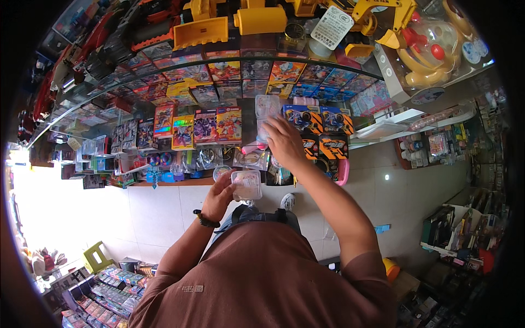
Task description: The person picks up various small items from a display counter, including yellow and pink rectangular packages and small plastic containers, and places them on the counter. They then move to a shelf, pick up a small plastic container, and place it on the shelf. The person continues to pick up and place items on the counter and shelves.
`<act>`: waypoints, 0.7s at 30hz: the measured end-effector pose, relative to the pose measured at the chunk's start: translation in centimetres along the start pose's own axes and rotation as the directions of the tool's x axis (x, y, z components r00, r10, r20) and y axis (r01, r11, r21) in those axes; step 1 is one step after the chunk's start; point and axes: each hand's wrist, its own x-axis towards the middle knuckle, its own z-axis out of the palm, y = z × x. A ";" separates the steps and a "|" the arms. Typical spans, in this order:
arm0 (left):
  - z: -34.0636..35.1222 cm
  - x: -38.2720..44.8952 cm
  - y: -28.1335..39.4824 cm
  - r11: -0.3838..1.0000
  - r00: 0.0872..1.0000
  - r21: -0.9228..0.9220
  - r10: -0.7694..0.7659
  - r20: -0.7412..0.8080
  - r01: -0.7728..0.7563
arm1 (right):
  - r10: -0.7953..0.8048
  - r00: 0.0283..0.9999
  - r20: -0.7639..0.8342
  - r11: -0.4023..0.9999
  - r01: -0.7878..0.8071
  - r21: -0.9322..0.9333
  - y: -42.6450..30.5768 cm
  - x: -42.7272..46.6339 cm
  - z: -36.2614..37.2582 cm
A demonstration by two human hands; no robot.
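My left hand [219, 194] grips a small clear plastic box [247, 184] by its left side, in front of the shelf edge. Pale and pink contents show through the box, and a label with print is on it. My right hand [284, 141] reaches onto the glass shelf, its fingers over similar clear plastic boxes [267, 105]. The fingertips partly cover the nearest of these, so whether they grip it is hidden. Boxed toys with blue and orange fronts [302, 119] stand just right of that hand. A pink cylindrical item [251, 148] lies below its fingers.
Colourful toy boxes [217, 125] line the shelf to the left. Above runs a glass shelf edge [262, 58], with yellow toy construction vehicles [260, 20] on top. A pink basket [343, 172] sits low at right. Crates of goods [455, 233] stand on the floor behind right.
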 end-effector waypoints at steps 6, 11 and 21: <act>-1.7 -1.5 -0.1 0.998 0.997 0.000 0.070 -0.027 -0.070 | -0.090 0.955 0.283 0.972 0.146 -0.186 1.1 6.1 3.2; -2.5 -2.3 0.5 0.993 0.994 -0.048 0.103 -0.044 -0.105 | -0.076 0.932 0.355 0.953 0.173 -0.250 2.5 5.8 3.4; -0.2 3.6 6.3 0.815 0.901 0.418 0.434 0.016 -0.401 | -0.177 0.959 0.222 0.959 0.219 -0.181 3.0 5.4 4.1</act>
